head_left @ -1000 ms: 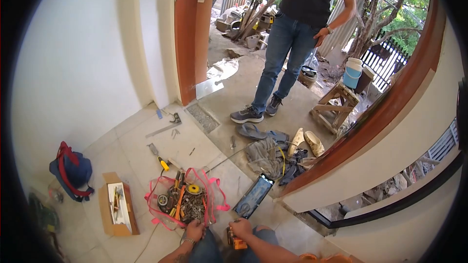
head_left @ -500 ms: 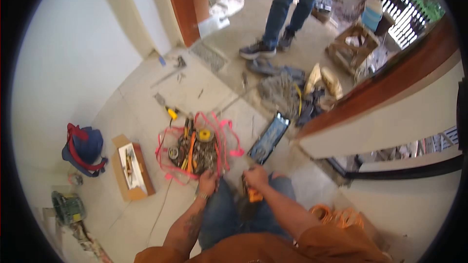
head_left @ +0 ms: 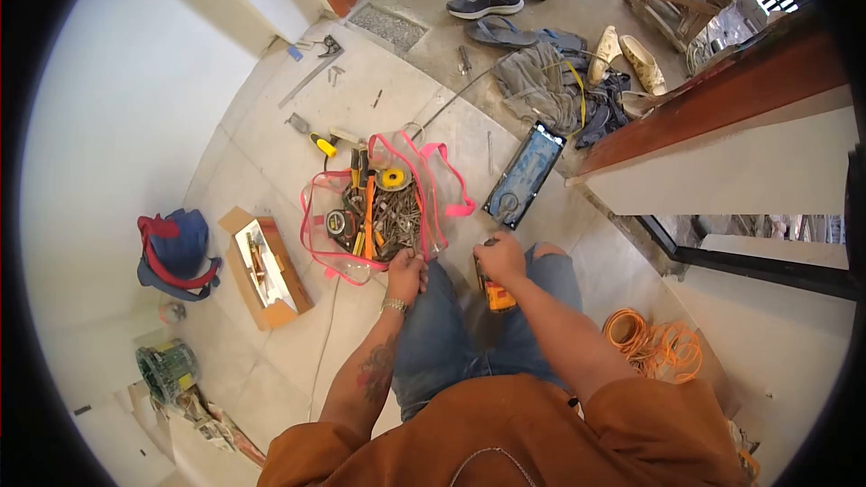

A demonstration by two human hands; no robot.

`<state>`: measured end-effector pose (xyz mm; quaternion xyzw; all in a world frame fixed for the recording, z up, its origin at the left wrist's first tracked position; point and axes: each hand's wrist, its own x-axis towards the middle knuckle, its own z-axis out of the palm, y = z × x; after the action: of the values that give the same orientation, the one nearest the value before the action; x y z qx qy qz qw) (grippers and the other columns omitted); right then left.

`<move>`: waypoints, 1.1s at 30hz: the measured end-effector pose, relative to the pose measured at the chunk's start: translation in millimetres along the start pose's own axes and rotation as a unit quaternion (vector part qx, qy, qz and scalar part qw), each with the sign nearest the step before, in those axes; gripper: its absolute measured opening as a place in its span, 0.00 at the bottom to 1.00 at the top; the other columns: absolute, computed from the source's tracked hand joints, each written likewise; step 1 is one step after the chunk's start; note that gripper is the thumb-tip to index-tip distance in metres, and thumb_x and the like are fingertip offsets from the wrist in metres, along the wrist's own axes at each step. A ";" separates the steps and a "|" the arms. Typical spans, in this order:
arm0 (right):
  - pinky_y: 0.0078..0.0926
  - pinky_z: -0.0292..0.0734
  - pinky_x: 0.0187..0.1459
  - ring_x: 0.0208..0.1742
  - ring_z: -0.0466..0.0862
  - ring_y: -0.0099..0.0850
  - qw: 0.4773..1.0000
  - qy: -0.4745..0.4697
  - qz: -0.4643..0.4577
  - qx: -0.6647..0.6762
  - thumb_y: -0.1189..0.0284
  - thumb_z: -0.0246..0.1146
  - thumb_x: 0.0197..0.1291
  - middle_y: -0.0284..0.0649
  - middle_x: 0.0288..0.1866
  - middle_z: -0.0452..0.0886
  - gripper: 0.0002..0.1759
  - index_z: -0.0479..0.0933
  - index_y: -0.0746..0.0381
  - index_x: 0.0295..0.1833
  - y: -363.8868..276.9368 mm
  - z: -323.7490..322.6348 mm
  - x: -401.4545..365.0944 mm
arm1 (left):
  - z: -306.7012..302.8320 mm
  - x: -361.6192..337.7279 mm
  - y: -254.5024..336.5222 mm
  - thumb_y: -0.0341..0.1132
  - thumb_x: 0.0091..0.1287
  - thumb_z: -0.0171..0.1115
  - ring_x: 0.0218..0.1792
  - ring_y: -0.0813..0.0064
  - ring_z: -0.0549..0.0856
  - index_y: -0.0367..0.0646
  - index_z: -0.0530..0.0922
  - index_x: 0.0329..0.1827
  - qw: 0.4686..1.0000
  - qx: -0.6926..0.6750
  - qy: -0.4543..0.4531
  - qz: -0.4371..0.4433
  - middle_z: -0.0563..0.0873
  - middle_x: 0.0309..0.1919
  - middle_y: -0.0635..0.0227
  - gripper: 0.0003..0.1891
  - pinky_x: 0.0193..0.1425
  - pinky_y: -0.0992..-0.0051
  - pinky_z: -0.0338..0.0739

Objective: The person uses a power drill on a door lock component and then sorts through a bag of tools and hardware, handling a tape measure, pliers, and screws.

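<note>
My right hand (head_left: 502, 260) is wrapped around a cordless drill (head_left: 499, 296) with a yellow-orange lower body, held over my right thigh. My left hand (head_left: 408, 276) is closed beside the near edge of a clear bag with pink trim (head_left: 441, 236). Whatever its fingers hold, if anything, cannot be made out. Inside the open bag are many loose screws (head_left: 397, 216), a tape measure (head_left: 339, 223), a yellow roll (head_left: 392, 179) and several long-handled tools. Beyond my right knee lies a black-edged case with a blue inside (head_left: 532, 167).
An open cardboard box (head_left: 298, 299) and a blue-red bag (head_left: 180, 248) stand at left, near a green motor-like unit (head_left: 168, 370). An orange cord coil (head_left: 636, 338) lies at right. Clothes (head_left: 541, 81), sandals (head_left: 642, 66) and another person's shoes (head_left: 485, 2) are ahead.
My view has tilted downward, so the floor things appear higher in the picture and sharper. Both hands keep about the same places, the right still on the drill.
</note>
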<state>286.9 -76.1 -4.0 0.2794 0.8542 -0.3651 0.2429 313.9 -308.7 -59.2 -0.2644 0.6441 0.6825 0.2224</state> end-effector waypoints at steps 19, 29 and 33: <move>0.49 0.82 0.58 0.55 0.87 0.56 1.000 -0.006 -0.012 -0.005 0.56 0.69 0.50 0.56 0.50 0.89 0.25 0.87 0.62 0.49 6.8 5.3 10.2 | 1.3 -4.2 5.1 0.32 0.80 0.58 0.20 0.80 0.80 0.39 0.79 0.47 0.998 -0.018 0.065 0.001 0.83 0.28 0.68 0.06 0.17 0.78 0.74; 0.46 0.80 0.61 0.58 0.86 0.55 1.000 -0.011 -0.011 0.004 0.56 0.69 0.51 0.59 0.53 0.88 0.30 0.86 0.66 0.55 13.9 9.9 15.0 | -19.7 11.4 28.0 0.33 0.79 0.58 0.19 0.81 0.80 0.39 0.80 0.48 0.995 0.039 0.093 0.006 0.83 0.28 0.71 0.07 0.19 0.78 0.74; 0.46 0.80 0.61 0.59 0.86 0.55 0.999 -0.032 0.009 0.028 0.57 0.70 0.50 0.60 0.55 0.88 0.30 0.86 0.67 0.55 23.9 17.3 22.3 | -24.2 10.5 35.3 0.33 0.79 0.58 0.19 0.82 0.79 0.37 0.80 0.49 0.993 0.067 0.096 0.011 0.84 0.28 0.69 0.08 0.19 0.78 0.73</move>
<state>290.0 -68.8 -40.2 0.2821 0.8330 -0.3953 0.2651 285.0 -335.8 -39.9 -0.3061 0.7094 0.6120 0.1689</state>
